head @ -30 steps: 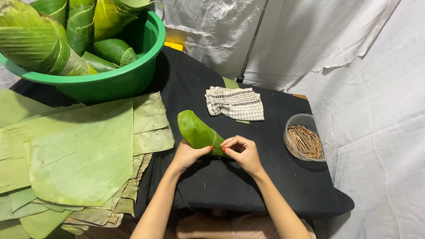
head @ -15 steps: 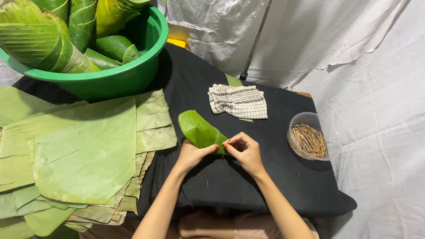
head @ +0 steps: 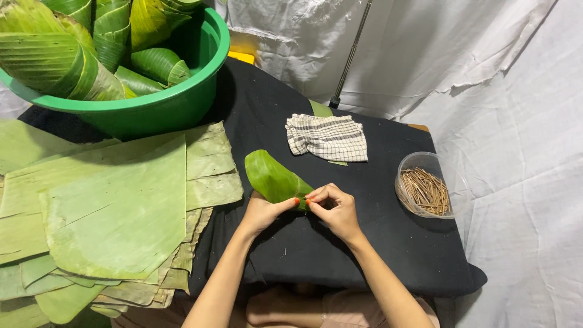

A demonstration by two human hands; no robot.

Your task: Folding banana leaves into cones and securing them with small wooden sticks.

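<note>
Pinching a rolled leaf cone (head: 276,179) at its near end, left hand (head: 262,211) and right hand (head: 335,209) meet over the black table (head: 340,255), between stacked leaves (head: 115,206) left and a stick bowl (head: 428,193) right.

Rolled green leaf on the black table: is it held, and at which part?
Yes. Both hands hold the rolled leaf at its near end: left hand under it, right hand pinching the tip.
</note>
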